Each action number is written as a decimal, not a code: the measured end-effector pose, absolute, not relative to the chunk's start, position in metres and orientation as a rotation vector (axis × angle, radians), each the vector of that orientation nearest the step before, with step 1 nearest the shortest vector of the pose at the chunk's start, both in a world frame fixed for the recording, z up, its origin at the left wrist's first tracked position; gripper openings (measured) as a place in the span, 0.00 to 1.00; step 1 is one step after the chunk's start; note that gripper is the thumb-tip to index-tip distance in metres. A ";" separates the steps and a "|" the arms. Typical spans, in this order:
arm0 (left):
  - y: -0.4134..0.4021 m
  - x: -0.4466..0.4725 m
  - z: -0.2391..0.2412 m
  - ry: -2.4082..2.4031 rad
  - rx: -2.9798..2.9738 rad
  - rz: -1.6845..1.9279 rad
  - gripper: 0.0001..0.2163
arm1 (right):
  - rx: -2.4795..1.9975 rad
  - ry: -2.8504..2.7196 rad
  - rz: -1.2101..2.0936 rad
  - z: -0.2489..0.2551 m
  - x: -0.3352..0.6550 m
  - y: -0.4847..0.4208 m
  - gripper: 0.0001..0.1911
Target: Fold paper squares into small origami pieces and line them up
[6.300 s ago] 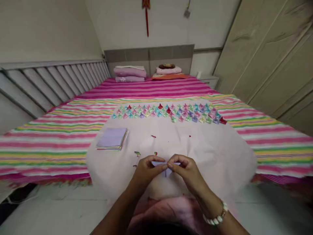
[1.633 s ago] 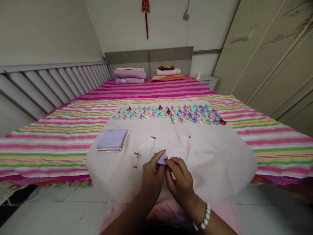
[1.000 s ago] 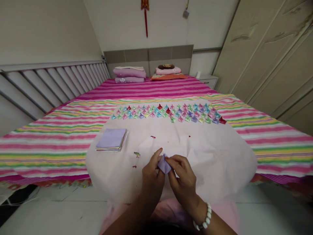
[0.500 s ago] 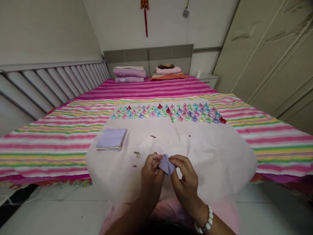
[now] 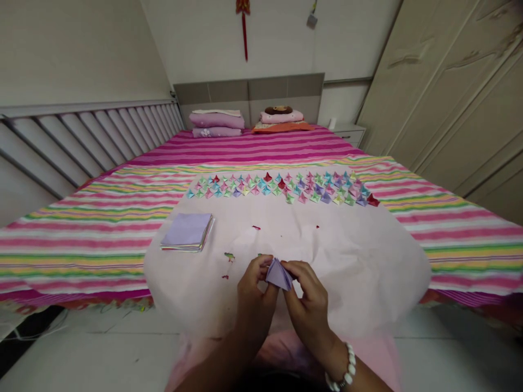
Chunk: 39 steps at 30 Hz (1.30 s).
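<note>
Between my two hands is a piece of folded purple origami paper (image 5: pixel 279 275), pointed at the top and held just above the pale sheet. My left hand (image 5: pixel 256 288) pinches its left side, the thumb low and the fingers behind the edge. On the right side, my right hand (image 5: pixel 308 291) grips it between thumb and fingers; a white bead bracelet circles that wrist. To the left lies a stack of square origami paper (image 5: pixel 187 231), purple on top. Rows of small folded paper pieces (image 5: pixel 265 185) in many colours stand along the far edge of the sheet.
The pale sheet (image 5: pixel 351 256), with a few torn holes, lies on a bed with a striped cover (image 5: pixel 81 228). Folded bedding (image 5: pixel 216 122) is piled by the headboard (image 5: pixel 281 90). A railing (image 5: pixel 102 136) runs along the left, a wardrobe (image 5: pixel 449 98) along the right.
The folded purple paper has turned slightly in my fingers; a broad flat face now shows where a central crease showed before. My hands have shifted only a little.
</note>
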<state>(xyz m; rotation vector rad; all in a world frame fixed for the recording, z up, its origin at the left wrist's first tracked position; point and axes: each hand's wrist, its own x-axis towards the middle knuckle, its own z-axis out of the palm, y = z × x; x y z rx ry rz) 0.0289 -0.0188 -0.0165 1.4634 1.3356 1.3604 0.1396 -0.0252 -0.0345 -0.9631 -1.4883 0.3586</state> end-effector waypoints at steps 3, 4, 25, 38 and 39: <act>-0.019 0.030 -0.012 1.345 1.475 1.353 0.11 | -0.968 -1.459 0.404 -0.036 0.140 -0.025 0.17; -0.019 0.030 -0.011 1.341 1.474 1.351 0.13 | -0.967 -1.441 0.438 -0.035 0.141 -0.025 0.17; -0.007 -0.006 0.008 1.121 1.230 1.016 0.09 | -0.921 -1.156 1.214 -0.021 0.151 -0.016 0.06; -0.009 -0.003 -0.001 0.776 0.820 0.916 0.13 | -0.844 -1.097 1.375 -0.027 0.150 -0.016 0.04; -0.009 -0.002 -0.002 0.746 0.774 0.902 0.14 | -0.843 -1.098 1.386 -0.026 0.150 -0.016 0.04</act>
